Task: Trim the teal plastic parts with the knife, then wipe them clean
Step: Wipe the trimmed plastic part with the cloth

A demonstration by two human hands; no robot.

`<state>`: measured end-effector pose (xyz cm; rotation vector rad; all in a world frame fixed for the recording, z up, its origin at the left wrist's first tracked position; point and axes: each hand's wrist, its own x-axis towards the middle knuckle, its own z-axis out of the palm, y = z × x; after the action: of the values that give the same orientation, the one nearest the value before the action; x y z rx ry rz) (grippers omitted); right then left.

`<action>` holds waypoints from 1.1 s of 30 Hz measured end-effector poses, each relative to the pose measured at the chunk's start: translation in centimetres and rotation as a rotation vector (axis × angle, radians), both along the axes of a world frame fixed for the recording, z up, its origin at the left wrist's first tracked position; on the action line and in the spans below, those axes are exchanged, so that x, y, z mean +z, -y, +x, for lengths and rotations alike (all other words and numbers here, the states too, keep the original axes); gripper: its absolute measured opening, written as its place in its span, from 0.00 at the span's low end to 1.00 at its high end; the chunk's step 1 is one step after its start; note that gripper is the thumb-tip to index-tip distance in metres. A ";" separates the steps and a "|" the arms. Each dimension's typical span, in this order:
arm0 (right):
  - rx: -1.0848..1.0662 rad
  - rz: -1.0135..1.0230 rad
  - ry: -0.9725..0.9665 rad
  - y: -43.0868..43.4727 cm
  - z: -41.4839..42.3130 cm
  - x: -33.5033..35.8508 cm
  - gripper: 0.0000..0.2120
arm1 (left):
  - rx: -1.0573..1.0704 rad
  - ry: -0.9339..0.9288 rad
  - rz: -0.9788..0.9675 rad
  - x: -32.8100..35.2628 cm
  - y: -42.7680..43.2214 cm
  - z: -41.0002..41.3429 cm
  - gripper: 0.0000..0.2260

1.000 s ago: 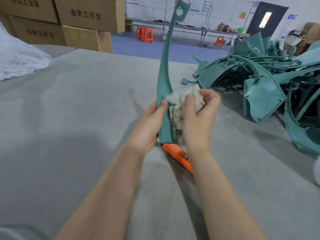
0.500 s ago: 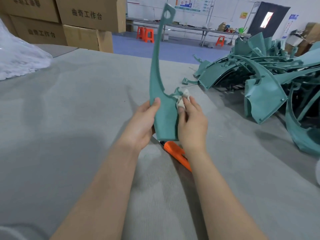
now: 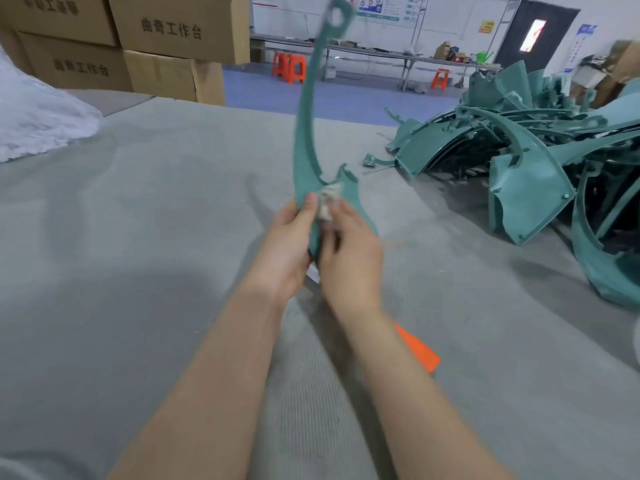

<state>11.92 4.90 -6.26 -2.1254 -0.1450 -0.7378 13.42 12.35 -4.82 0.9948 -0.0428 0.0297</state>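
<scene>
A long, curved teal plastic part [image 3: 304, 126] stands upright over the grey felt table [image 3: 138, 237], its looped tip high at the top of the view. My left hand [image 3: 284, 244] grips its wide lower end from the left, thumb on its face. My right hand [image 3: 349, 258] holds a small whitish cloth [image 3: 327, 202] against the part's face, most of the cloth hidden under the fingers. The orange knife [image 3: 415, 348] lies on the table beneath my right forearm, partly covered by it.
A big heap of teal plastic parts [image 3: 526, 161] fills the table's right side. Cardboard boxes [image 3: 156, 46] stand at the back left, with white plastic wrap [image 3: 38, 123] at the left edge. Orange stools and a long bench are on the blue floor beyond.
The cloth was bunched large in my right hand, then went flat against the part. The part has tilted and turned, and both hands have shifted up and away from the knife.
</scene>
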 end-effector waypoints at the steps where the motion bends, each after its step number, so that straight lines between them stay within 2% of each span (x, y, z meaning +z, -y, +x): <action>1: 0.082 -0.023 0.028 -1.2 -0.4 -0.1 0.17 | 0.042 -0.002 -0.050 0.0 -0.3 0.2 0.10; 4: 0.180 -0.072 0.046 -1.5 -0.2 0.1 0.16 | 0.080 -0.005 -0.133 0.1 -1.2 0.4 0.13; 8: -0.074 0.077 -0.054 2.8 1.0 -0.4 0.16 | 0.034 0.043 -0.023 0.2 -0.5 -0.1 0.13; 10: -0.107 0.069 -0.055 2.3 0.6 -0.3 0.16 | 0.046 0.061 -0.006 0.5 0.0 -0.1 0.12; 14: 0.182 -0.068 0.107 -2.4 -1.3 0.2 0.16 | 0.201 0.017 -0.133 0.7 -1.1 0.5 0.10; 16: 0.228 -0.090 0.116 -2.5 -1.2 0.3 0.16 | 0.188 0.023 -0.195 0.6 -1.6 0.6 0.10; 18: 0.121 -0.032 0.105 -0.7 -0.2 0.3 0.16 | 0.108 0.053 -0.221 0.6 -1.6 0.3 0.11; 22: -0.125 0.132 -0.079 2.3 1.0 -0.2 0.16 | 0.080 0.059 -0.125 0.6 -0.6 0.0 0.13; 26: 0.160 -0.058 0.093 -1.8 -1.0 -0.4 0.16 | 0.155 0.029 -0.228 0.9 -1.4 0.5 0.14; 28: 0.230 -0.120 0.164 -2.4 -1.2 -0.3 0.16 | 0.163 0.009 -0.256 0.9 -2.1 0.6 0.15; 31: 0.114 -0.066 0.096 0.1 0.1 -0.2 0.17 | 0.106 0.009 -0.230 0.9 -1.9 0.2 0.17; 33: -0.065 0.047 -0.088 2.8 1.2 -0.4 0.17 | 0.113 0.016 -0.235 1.1 -1.5 0.0 0.16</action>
<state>13.16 2.06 -6.66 -2.1223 -0.0113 -0.6776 13.42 13.89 -3.74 0.7611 0.0026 0.1426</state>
